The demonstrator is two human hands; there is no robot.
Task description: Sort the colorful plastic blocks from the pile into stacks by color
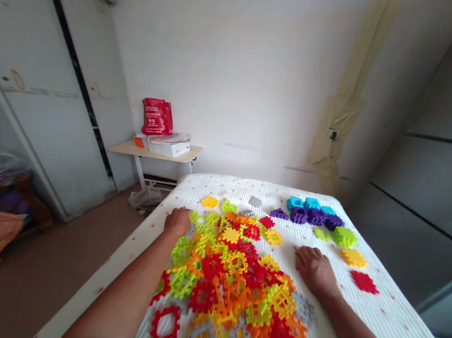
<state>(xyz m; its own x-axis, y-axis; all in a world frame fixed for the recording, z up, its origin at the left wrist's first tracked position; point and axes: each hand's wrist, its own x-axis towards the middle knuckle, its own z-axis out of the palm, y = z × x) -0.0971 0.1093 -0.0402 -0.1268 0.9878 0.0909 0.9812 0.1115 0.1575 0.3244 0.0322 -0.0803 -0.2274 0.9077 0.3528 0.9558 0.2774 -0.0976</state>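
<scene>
A large heap of toothed plastic building tiles (234,269) in red, orange, yellow, lime green and grey covers the middle of the bed. My left hand (178,220) is at the heap's far left edge, beside some lime green tiles (210,221); its fingers are turned down and mostly hidden. To the right of the heap, my right hand (316,266) rests palm down on the white sheet, fingers loosely stretched out, holding nothing. A single red tile (165,326) lies flat near the left forearm.
Sorted tiles sit at the far right: blue stacks (311,203), purple stacks (316,217), a lime green stack (344,236), a yellow tile (353,258) and a red tile (364,282). Beyond the bed's left corner stands a small table (125,147) with a red bag (156,117).
</scene>
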